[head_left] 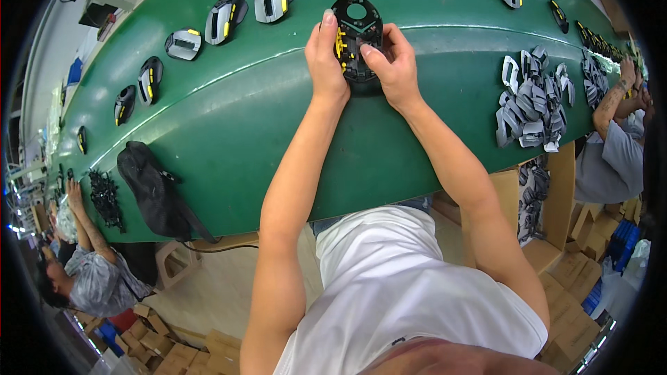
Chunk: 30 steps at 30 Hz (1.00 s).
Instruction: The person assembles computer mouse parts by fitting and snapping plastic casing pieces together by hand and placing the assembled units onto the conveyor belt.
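Note:
A black computer mouse shell (367, 22) with a round hole and yellow side pieces is held over the green table (389, 146). My left hand (324, 62) grips its left side, the thumb lying up along the edge by the yellow pieces. On the other side my right hand (397, 73) wraps round the shell, its thumb pressed onto the inner face. Beyond my left hand stand several grey and black mice with yellow side buttons, the closest being one grey mouse (273, 0).
Grey plastic mouse covers (531, 101) lie heaped at the right, above an open cardboard box (559, 187) of similar parts. At the left are a black bag (149, 191) and a pile of small black parts (104, 198). Co-workers sit at both ends of the table.

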Each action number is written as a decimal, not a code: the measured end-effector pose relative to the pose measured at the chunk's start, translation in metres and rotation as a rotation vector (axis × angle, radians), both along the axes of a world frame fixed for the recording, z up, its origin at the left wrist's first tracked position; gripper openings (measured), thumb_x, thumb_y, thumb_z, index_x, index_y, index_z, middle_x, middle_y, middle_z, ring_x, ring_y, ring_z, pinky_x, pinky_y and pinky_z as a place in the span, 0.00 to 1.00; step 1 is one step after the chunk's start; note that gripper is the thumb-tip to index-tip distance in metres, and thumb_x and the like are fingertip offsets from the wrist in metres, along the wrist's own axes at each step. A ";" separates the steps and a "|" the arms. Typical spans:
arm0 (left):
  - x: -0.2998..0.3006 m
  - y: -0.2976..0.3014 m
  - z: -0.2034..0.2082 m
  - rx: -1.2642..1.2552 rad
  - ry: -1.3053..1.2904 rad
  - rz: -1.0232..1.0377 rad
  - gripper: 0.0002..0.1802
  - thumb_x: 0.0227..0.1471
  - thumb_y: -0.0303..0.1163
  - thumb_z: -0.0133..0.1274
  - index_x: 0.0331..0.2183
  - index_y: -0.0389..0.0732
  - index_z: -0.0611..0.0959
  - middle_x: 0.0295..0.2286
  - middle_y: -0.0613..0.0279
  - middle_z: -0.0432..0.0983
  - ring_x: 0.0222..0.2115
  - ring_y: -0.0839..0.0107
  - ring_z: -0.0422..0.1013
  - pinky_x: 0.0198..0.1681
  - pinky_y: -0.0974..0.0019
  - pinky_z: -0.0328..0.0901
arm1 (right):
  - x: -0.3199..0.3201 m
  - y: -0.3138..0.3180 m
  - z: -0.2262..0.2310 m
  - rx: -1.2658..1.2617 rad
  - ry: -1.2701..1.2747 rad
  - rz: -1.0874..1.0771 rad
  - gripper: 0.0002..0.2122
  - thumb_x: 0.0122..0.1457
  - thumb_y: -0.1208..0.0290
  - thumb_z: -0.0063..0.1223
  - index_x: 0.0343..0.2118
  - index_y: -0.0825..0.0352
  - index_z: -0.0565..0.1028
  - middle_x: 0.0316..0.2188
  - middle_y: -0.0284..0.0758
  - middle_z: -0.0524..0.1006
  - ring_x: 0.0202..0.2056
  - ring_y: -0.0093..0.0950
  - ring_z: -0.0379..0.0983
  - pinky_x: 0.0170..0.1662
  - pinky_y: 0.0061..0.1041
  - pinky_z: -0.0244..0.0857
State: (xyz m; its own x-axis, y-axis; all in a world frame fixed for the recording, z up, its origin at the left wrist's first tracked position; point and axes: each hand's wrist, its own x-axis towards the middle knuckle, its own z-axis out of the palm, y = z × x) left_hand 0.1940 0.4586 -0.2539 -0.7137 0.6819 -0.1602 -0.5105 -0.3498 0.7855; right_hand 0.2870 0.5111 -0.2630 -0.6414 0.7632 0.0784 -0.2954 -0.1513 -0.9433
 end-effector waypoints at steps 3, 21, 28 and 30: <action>-0.003 0.001 -0.007 0.002 0.004 -0.006 0.17 0.56 0.44 0.45 0.32 0.39 0.75 0.26 0.66 0.73 0.25 0.78 0.69 0.29 0.73 0.65 | -0.001 -0.001 -0.004 -0.009 -0.016 -0.044 0.11 0.50 0.74 0.54 0.35 0.72 0.67 0.30 0.32 0.71 0.32 0.17 0.67 0.36 0.16 0.65; -0.001 0.003 -0.007 0.067 -0.089 0.099 0.12 0.55 0.38 0.48 0.35 0.40 0.68 0.28 0.65 0.70 0.27 0.78 0.67 0.30 0.74 0.64 | -0.008 -0.003 -0.010 0.257 -0.073 -0.175 0.11 0.47 0.74 0.54 0.31 0.72 0.67 0.24 0.30 0.71 0.25 0.15 0.64 0.26 0.16 0.59; 0.001 -0.001 -0.010 0.025 -0.051 0.093 0.13 0.57 0.39 0.44 0.36 0.38 0.70 0.27 0.65 0.72 0.28 0.77 0.70 0.33 0.72 0.67 | -0.003 0.002 -0.013 0.284 -0.135 -0.123 0.10 0.48 0.74 0.53 0.32 0.71 0.67 0.24 0.29 0.71 0.25 0.15 0.64 0.27 0.17 0.60; 0.001 0.001 0.001 0.073 -0.058 0.073 0.11 0.57 0.35 0.45 0.36 0.37 0.71 0.28 0.67 0.70 0.28 0.81 0.66 0.31 0.77 0.61 | -0.002 0.002 -0.009 0.308 -0.155 -0.110 0.10 0.48 0.74 0.53 0.32 0.71 0.67 0.24 0.30 0.71 0.25 0.15 0.65 0.28 0.17 0.61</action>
